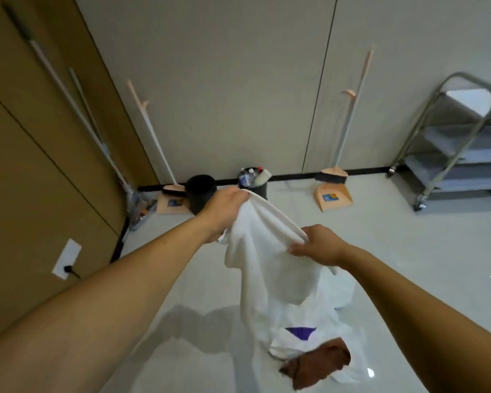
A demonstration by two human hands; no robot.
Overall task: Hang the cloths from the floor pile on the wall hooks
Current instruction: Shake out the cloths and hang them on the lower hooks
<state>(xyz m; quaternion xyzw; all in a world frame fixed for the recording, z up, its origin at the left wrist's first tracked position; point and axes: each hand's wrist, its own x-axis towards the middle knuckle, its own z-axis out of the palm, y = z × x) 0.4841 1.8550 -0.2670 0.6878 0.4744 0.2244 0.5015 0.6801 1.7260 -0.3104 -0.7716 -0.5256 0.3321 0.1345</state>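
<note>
A large white cloth (270, 268) hangs between my two hands above the floor. My left hand (224, 211) grips its upper edge at the far end. My right hand (318, 245) pinches the same edge nearer to me. The cloth's lower part drapes down onto the floor pile (323, 330), which holds white cloths, a purple piece (299, 332) and a brown cloth (318, 364). No wall hooks are visible in this view.
A black bin (200, 195) and a bin full of bottles (254, 180) stand at the wall ahead. Brooms with dustpans (333, 198) lean on the wall left and right. Mops lean in the left corner. A metal trolley (459, 154) stands at right.
</note>
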